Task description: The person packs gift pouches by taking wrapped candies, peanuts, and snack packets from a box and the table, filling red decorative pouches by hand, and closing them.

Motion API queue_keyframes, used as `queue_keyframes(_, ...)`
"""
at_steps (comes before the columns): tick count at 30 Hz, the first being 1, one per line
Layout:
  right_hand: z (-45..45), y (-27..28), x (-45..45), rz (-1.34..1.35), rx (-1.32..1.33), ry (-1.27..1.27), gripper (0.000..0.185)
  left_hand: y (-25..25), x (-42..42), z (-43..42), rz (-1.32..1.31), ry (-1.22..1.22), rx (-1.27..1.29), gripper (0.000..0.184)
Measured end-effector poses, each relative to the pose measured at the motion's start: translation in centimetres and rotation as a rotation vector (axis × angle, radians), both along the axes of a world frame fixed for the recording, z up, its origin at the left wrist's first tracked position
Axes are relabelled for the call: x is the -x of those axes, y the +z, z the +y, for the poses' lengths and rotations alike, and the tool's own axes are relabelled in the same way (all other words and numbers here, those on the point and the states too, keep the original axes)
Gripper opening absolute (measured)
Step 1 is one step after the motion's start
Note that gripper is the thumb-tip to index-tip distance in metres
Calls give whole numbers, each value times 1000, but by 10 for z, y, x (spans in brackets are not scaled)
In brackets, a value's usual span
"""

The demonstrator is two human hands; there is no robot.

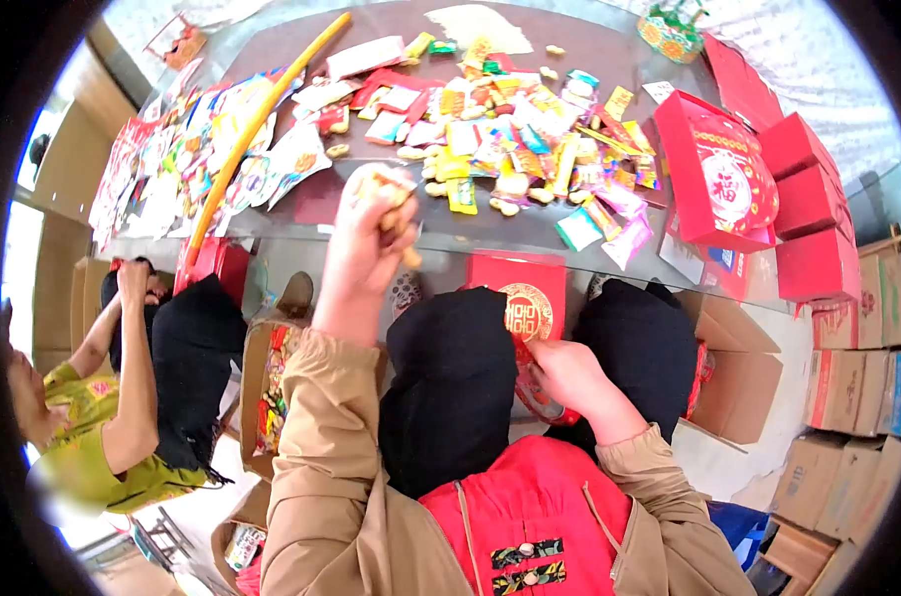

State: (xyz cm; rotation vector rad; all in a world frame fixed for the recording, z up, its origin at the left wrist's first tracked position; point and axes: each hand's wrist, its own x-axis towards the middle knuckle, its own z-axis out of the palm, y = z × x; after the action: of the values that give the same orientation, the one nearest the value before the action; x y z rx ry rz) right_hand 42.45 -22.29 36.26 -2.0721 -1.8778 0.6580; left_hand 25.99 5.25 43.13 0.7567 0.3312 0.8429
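Observation:
Raised over the table's near edge, my left hand (379, 221) is closed around peanuts, some of which poke out between the fingers. Between my knees is a red gift box (523, 283) with a gold emblem. My right hand (567, 372) holds the near part of this box, its thumb and fingers pressed together at the edge. Beyond my left hand lies a pile of wrapped candies (500, 124) mixed with peanuts (435, 188) on the table.
A yellow stick (262, 114) lies across packets at the left. An open red box (713, 169) and stacked red boxes (813, 228) stand at the right. Cartons (733, 368) are on the floor. A co-worker (103, 427) sits at the left.

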Motion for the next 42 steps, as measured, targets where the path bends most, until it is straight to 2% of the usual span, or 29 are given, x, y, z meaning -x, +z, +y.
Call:
queue_keyframes(1,-1,2,0,-3,-61,2,16,14,-29,-5,67,41,14,19)
queue_keyframes(2,-1,4,0,30,-89,-3,16,10,-50,1,45,-73,-47,23)
queue_keyframes(4,-3,13,-2,78,-22,0,17,34,-110,-23,253,148,-201,21)
queue_keyframes(6,-6,4,-4,79,-20,20,16,35,-149,-30,320,120,-421,24)
queue_keyframes(7,-8,-2,-5,83,-39,28,15,23,-173,-27,354,300,-679,22)
queue_keyframes(9,-9,-6,-5,111,-28,39,13,10,-194,-25,584,400,-1114,31)
queue_keyframes(11,-8,-4,-8,162,24,37,10,9,-216,-30,766,436,-1372,40)
queue_keyframes(14,-9,-4,-6,131,-133,22,10,-9,-225,-28,1104,461,-1591,50)
queue_keyframes(17,-10,-5,-7,152,-92,36,11,-18,-224,-33,1312,408,-1689,60)
queue_keyframes(20,-12,-4,-6,177,-125,45,12,-17,-223,-37,1253,374,-1631,67)
queue_keyframes(23,-11,-1,-7,182,-140,41,12,-12,-220,-41,1351,321,-1678,75)
queue_keyframes(26,-10,-2,-5,160,-153,20,11,4,-212,-44,1314,272,-1623,79)
queue_keyframes(30,-7,7,-3,135,-23,29,11,15,-181,-30,1235,395,-1621,77)
queue_keyframes(32,-6,10,-3,152,-54,10,10,14,-152,-17,1172,467,-1622,75)
queue_keyframes(34,-6,11,-3,137,-79,-9,9,12,-107,-9,1214,467,-1613,73)
queue_keyframes(37,-4,-1,2,49,-114,-9,8,-21,-28,-1,1403,521,-1490,75)
queue_keyframes(42,6,14,9,50,19,-17,19,-107,138,-16,1748,555,-1234,79)
